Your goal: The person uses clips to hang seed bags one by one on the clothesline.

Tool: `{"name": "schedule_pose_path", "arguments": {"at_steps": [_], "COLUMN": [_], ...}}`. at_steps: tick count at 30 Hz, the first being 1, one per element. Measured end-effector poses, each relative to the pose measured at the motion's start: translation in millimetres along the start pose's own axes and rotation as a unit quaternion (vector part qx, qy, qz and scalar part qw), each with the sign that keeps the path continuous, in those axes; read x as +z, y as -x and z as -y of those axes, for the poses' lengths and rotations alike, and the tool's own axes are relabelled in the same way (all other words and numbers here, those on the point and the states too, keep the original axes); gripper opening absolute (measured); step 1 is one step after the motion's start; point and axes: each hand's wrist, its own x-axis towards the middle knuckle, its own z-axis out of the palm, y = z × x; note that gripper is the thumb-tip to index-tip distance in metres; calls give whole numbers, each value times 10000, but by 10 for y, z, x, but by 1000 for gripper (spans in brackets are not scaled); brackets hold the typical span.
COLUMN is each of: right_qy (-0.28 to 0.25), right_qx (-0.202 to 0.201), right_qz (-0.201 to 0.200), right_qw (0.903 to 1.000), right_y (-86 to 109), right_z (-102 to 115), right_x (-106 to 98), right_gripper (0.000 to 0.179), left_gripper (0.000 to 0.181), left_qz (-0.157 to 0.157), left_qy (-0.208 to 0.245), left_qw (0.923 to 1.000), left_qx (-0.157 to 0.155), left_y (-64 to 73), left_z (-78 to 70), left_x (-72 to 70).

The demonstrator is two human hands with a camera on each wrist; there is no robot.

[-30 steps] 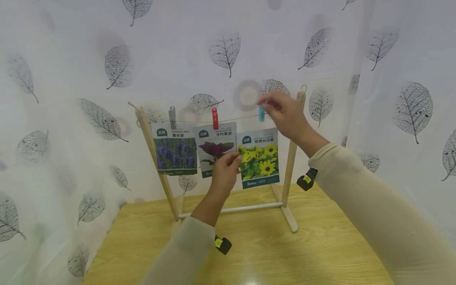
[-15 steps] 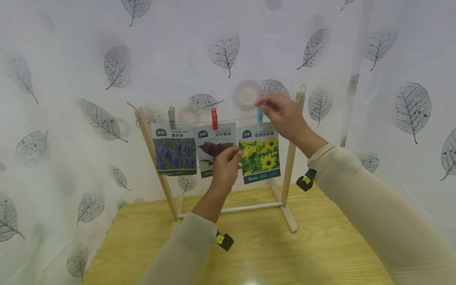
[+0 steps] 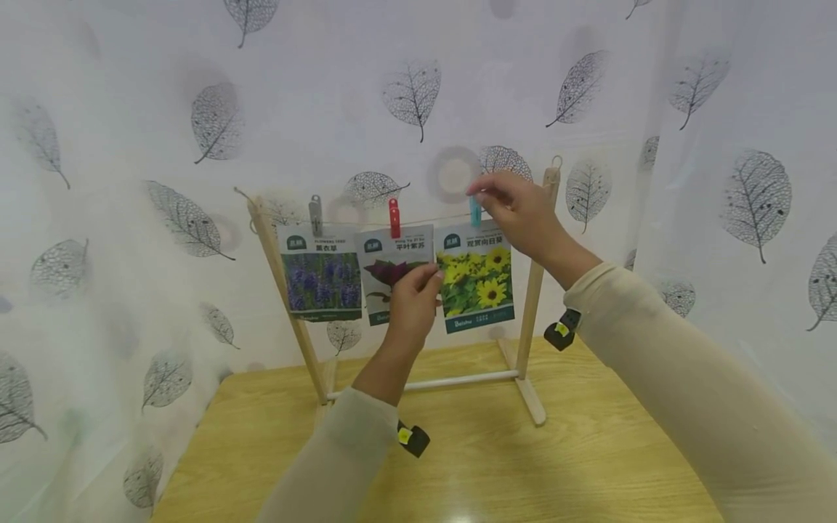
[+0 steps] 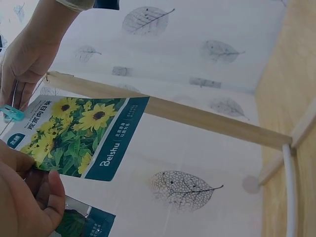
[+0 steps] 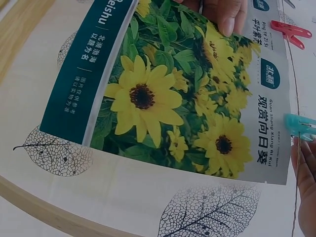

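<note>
My left hand pinches the left edge of a seed packet with yellow sunflowers between thumb and fingers. At the string, my right hand pinches a light-blue clothespin by its upper end. The clothespin's lower end meets the packet's top edge; in the right wrist view the blue clothespin lies at that edge, on the string. Left of it, a packet with a purple plant hangs from a red clothespin, partly behind my left hand. A lavender packet hangs from a grey clothespin.
A thin string spans two wooden posts, the left post and the right post. A white rod joins them near the wooden table. Behind hangs a leaf-patterned curtain.
The sunflower packet has risen until its top edge meets the blue clothespin, which has shifted slightly left and down with my right hand. My left hand still pinches the packet.
</note>
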Motion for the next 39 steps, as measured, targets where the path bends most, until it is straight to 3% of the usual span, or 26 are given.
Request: {"name": "schedule_pose_path", "arguments": {"at_steps": [17, 26, 39], "right_qy": [-115, 294, 577], "right_qx": [-49, -420, -485], "right_qz": [95, 49, -9], "right_qw": [9999, 9987, 9972], "right_y": [32, 33, 28], "right_z": [-2, 18, 37], "right_x": [-25, -9, 2], "right_gripper": [21, 24, 26], "left_gripper": [29, 26, 23], "left_qz": [-95, -188, -252], "left_qy": [-214, -381, -741], "left_qw": [9997, 9991, 9969], "left_qx": [18, -6, 119], "left_y": [0, 29, 95], "left_z": [-38, -49, 4], "left_x": [36, 33, -19]}}
